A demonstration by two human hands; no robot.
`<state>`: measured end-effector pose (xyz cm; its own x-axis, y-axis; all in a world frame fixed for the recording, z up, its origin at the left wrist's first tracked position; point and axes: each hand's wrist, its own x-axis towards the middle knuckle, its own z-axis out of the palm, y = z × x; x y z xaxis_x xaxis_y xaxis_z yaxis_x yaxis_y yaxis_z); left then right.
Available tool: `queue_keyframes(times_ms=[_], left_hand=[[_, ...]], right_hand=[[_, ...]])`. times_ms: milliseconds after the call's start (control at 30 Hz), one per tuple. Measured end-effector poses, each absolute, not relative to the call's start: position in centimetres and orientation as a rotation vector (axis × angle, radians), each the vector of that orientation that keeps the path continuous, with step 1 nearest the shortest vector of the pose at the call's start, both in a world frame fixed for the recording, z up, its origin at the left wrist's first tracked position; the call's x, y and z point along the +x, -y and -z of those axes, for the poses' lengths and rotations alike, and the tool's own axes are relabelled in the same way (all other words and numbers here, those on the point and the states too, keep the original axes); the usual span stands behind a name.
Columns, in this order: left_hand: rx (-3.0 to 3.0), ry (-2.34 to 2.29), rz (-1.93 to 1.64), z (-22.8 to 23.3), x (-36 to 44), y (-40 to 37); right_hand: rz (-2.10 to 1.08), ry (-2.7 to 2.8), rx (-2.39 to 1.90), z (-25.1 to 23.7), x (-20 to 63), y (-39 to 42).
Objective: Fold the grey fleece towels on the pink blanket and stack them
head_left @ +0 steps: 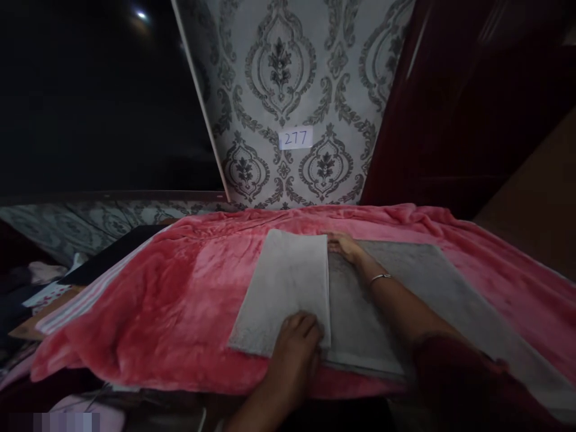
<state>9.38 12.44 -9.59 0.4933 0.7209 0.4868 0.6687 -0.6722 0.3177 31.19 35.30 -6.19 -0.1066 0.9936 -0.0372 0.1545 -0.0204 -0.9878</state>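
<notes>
A grey fleecy cloth (288, 276) lies on a pink plush blanket, with its left end folded over into a paler flap. Toward the right, the rest of the cloth extends flat past my arm. My left hand (299, 342) rests on the flap's near right corner, its fingers bent and together against the fabric. At the flap's far right corner, my right hand (344, 246) has its fingers closed at the edge; the fingertips are partly hidden. A thin metal bangle (380, 277) circles my right wrist.
The pink blanket (171, 312) covers the surface and hangs at the front. Behind are patterned wallpaper with a paper label (296, 138) reading 277, a large dark screen (103, 102) on the left and a dark red panel (432, 120) on the right. Clutter lies at far left.
</notes>
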Motion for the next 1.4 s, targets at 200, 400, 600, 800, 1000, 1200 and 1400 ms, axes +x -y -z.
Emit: queue_keyframes(times_ms=[200,400,600,800,1000,1200,1400], left_hand=[[2.673,-1.164,-1.075,7.4,9.3,-12.6],[2.875,-1.158,-0.969,9.8,11.0,-12.7],[2.847,-1.155,-0.922,10.4,11.2,-12.5],[2.890,-1.138,-0.926,9.7,11.9,-12.4],[2.944,-1.116,-0.895,11.3,11.9,-12.0],[2.906,-1.093,-0.962,11.2,12.4,-11.4],[2.631,-0.908,-0.910,7.9,10.2,-11.3]], right_hand=[[-1.070,1.352,-1.356,6.5,30.1,-37.3],[-0.843,1.393,-1.473,7.1,30.5,-38.2],[-0.747,1.457,-1.577,8.4,31.4,-38.4],[-0.629,1.527,-1.605,8.0,31.6,-39.3],[-0.552,1.581,-1.659,8.8,31.5,-38.6],[-0.474,1.603,-1.741,8.2,30.8,-37.7],[-0.362,1.706,-1.772,6.0,28.9,-34.9]])
